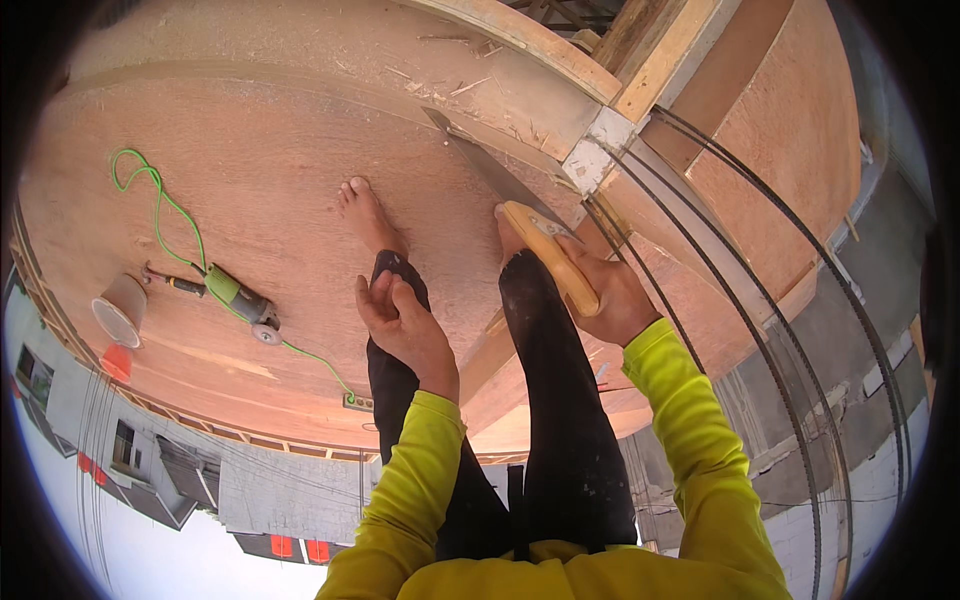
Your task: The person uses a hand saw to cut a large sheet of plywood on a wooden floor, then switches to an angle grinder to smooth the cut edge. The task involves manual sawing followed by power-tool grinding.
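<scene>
My right hand (612,298) is closed round the wooden handle of a handsaw (545,245). The saw's long metal blade (495,172) points away and to the left, over the plywood next to a raised timber edge. My left hand (405,328) hangs in front of my left leg, its fingers loosely bent and apart, with nothing in it. Bare feet stand on the plywood deck (270,150); the right one is partly hidden behind the saw handle.
Several steel rebar rods (745,265) rise on the right beside a timber corner (605,135). On the left lie a green angle grinder (240,295) with a green cord, a hammer (175,282) and a white bucket (122,308). A power strip (358,402) sits near the deck edge.
</scene>
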Available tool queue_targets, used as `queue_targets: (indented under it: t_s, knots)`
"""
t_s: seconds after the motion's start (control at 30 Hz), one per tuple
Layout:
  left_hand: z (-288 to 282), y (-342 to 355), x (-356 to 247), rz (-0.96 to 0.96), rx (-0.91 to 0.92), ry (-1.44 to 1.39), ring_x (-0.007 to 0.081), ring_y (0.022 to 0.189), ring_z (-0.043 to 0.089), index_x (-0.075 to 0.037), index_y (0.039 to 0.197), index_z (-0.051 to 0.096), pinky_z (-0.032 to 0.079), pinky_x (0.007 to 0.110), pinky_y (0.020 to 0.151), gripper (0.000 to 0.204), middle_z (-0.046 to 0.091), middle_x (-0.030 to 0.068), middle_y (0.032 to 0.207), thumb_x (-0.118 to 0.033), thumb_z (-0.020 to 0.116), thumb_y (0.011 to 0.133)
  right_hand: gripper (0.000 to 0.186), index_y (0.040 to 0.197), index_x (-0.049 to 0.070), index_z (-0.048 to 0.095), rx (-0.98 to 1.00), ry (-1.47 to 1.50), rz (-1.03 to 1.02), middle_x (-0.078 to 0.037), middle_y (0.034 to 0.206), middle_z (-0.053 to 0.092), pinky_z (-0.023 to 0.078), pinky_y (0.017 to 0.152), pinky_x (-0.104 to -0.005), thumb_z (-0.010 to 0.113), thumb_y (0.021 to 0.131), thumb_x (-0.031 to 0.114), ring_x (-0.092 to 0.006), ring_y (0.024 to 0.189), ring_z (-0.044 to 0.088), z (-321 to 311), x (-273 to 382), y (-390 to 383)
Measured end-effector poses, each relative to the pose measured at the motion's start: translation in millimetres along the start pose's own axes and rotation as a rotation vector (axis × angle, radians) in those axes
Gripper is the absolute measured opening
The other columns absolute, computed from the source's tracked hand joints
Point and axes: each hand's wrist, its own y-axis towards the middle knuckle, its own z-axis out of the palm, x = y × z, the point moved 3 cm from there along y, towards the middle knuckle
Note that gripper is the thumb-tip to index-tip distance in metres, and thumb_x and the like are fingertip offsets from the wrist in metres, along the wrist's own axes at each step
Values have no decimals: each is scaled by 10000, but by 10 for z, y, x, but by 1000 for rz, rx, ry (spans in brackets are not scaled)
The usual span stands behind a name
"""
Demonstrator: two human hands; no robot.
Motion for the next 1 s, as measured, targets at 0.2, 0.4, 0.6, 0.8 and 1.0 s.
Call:
queue_targets:
  t_s: [0.2, 0.4, 0.6, 0.8, 1.0]
  knots:
    - [318, -226, -124, -11, 162, -96, 233, 1200, 612, 43, 1517, 376, 492, 383, 1013, 588, 605, 156, 1331, -204, 571, 1021, 661, 1425, -25, 539, 79, 52, 82, -289, 1160, 688, 581, 843, -431, 734, 797, 38, -419, 1032, 697, 67, -284, 44]
    - [-33, -18, 152, -28, 18, 36, 235, 1195, 611, 36, 1522, 371, 507, 375, 980, 617, 601, 156, 1334, -201, 593, 997, 631, 1408, 27, 571, 21, 0, 62, -229, 1258, 685, 568, 950, -425, 721, 796, 50, -399, 1085, 690, 10, -28, -113]
    - [196, -191, -54, -37, 137, -127, 228, 1213, 602, 38, 1525, 368, 496, 358, 990, 623, 600, 139, 1323, -196, 606, 999, 604, 1397, 20, 567, 126, -16, 174, -270, 1148, 700, 577, 882, -463, 711, 811, 48, -414, 1052, 687, 95, -310, 259]
    - [1, 20, 56, -69, -22, -85, 233, 1225, 597, 51, 1527, 356, 499, 356, 998, 619, 596, 145, 1331, -168, 596, 1000, 686, 1450, 23, 531, 33, -67, 37, -266, 1188, 694, 583, 913, -429, 708, 787, 18, -396, 1091, 692, 75, -59, -116]
    - [165, -236, -104, -71, 73, -218, 206, 1175, 600, 52, 1504, 383, 497, 315, 989, 580, 618, 128, 1243, -64, 590, 975, 690, 1455, -15, 517, 136, -83, 154, -263, 1244, 679, 590, 900, -355, 665, 782, -51, -393, 1059, 709, 56, -330, 38]
